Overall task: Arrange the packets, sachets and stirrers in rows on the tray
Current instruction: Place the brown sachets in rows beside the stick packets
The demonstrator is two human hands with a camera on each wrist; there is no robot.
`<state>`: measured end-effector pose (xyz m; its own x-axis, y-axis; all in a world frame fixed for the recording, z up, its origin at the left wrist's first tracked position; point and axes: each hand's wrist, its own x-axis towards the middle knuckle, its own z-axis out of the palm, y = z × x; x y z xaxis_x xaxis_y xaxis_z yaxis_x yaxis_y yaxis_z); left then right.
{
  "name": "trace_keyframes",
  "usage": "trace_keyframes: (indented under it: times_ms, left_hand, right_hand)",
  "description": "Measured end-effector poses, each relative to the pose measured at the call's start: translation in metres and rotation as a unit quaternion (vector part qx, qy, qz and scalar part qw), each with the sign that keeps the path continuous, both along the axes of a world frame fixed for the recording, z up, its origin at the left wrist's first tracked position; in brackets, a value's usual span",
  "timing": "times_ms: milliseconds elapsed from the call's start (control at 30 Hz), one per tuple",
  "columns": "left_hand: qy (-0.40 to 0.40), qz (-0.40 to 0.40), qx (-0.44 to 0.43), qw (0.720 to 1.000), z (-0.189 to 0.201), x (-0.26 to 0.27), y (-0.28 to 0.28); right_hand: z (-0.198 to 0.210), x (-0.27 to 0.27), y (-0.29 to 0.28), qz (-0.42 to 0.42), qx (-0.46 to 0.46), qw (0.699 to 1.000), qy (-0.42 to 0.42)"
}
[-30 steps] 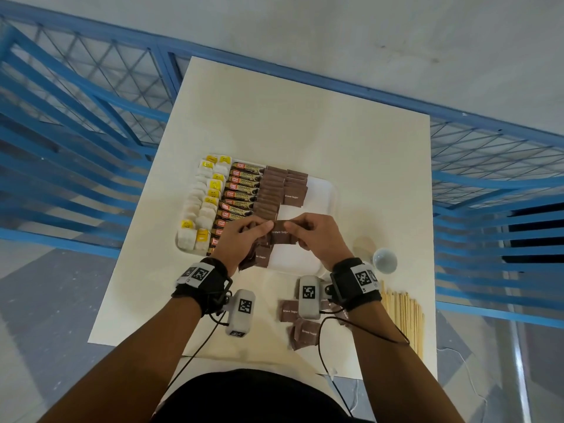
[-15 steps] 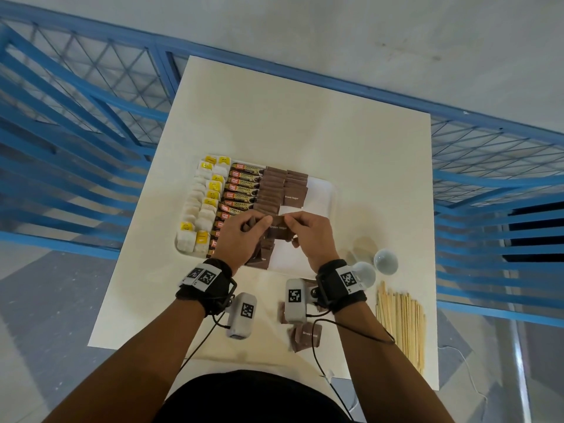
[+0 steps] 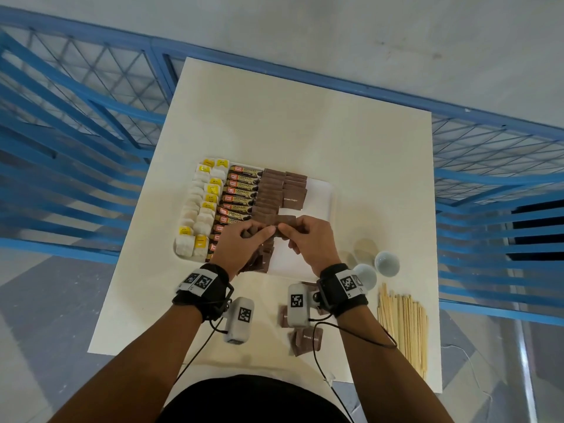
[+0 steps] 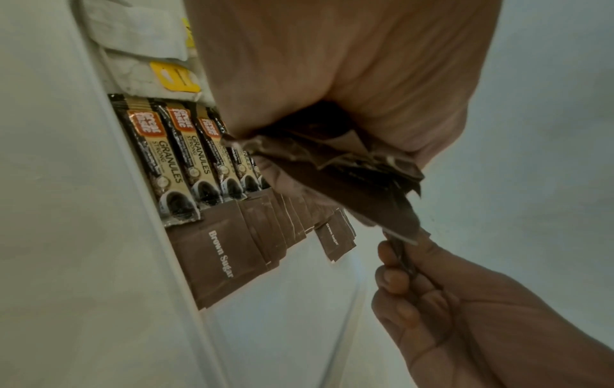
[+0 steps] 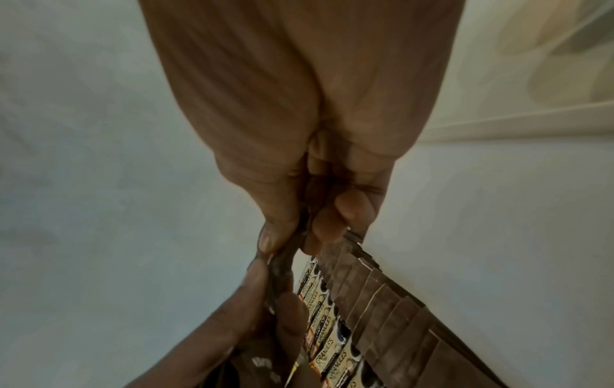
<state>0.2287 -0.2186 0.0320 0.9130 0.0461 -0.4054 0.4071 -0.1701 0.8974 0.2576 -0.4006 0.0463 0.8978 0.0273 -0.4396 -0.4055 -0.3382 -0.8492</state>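
Tea bags (image 3: 200, 209): they fill the tray's left end in two columns, some with yellow tags up, so this kind looks settled.
Coffee sticks (image 3: 241, 193): they lie side by side in one column just right of the tea bags, labels up, each kind keeping its own lane.
Left hand (image 3: 241, 245): its fingers are curled round a bunch of brown sugar sachets (image 4: 349, 168), held over the near part of the tray; I judge it serves as the supply the other hand draws from.
Laid sachets (image 3: 268, 190): they overlap like shingles in a column touching the coffee sticks, with a shorter second column (image 3: 294, 190) just beside it; overlapping likely saves room.
Right hand (image 3: 308, 239): thumb and fingers pinch one sachet (image 3: 285, 221) at its edge, where it meets the left hand's bunch, probably to peel it off and add it to the short column.
Tray (image 3: 320, 209): its right part is bare white, seemingly kept for the rest of the sachets and the stirrers.
Loose sachets (image 3: 306, 340): a few lie on the table (image 3: 290, 117) near the person, not yet on the tray.
Stirrers (image 3: 403, 325): a bundle of wooden sticks lies on the table at the near right, well apart from the tray, likely last in turn.
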Motion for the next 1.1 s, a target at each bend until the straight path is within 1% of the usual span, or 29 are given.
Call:
trace_keyframes:
  times_ms: [100, 200, 267, 367, 433, 500, 567, 667, 767, 1100]
  left_hand:
    - [0.013, -0.015, -0.002, 1.000, -0.001, -0.001, 0.000]
    - [0.014, -0.011, -0.005, 1.000, -0.001, 0.001, 0.002]
    - [0.017, -0.012, 0.003, 1.000, -0.002, 0.003, 0.003]
    - [0.046, 0.014, -0.021, 0.999, -0.005, 0.006, 0.004]
    - [0.083, 0.037, -0.041, 0.995, -0.008, 0.007, 0.005]
    - [0.126, 0.045, -0.052, 0.990, -0.010, 0.007, 0.007]
    - [0.167, 0.037, -0.074, 0.982, -0.012, 0.006, 0.011]
    - [0.208, 0.040, -0.135, 0.968, -0.012, 0.003, 0.017]
    - [0.225, 0.050, -0.170, 0.958, -0.011, 0.002, 0.024]
    - [0.250, 0.041, -0.188, 0.949, -0.010, 0.008, 0.025]
  right_hand:
    - [-0.001, 0.001, 0.000, 0.001, 0.000, 1.000, 0.005]
    - [-0.004, 0.000, -0.003, 0.015, 0.029, 0.999, 0.027]
    - [-0.006, 0.002, -0.004, 0.019, 0.025, 0.999, 0.033]
    - [-0.006, 0.009, -0.006, 0.005, 0.011, 1.000, 0.021]
    - [-0.013, 0.019, -0.009, -0.041, -0.017, 0.999, 0.012]
    - [-0.027, 0.032, -0.013, -0.085, -0.068, 0.994, 0.005]
    - [-0.042, 0.043, -0.014, -0.096, -0.130, 0.987, 0.007]
    - [-0.055, 0.051, -0.008, -0.108, -0.158, 0.981, 0.017]
    - [-0.061, 0.056, -0.003, -0.112, -0.169, 0.979, 0.019]
    - [-0.069, 0.060, 0.002, -0.123, -0.211, 0.969, 0.030]
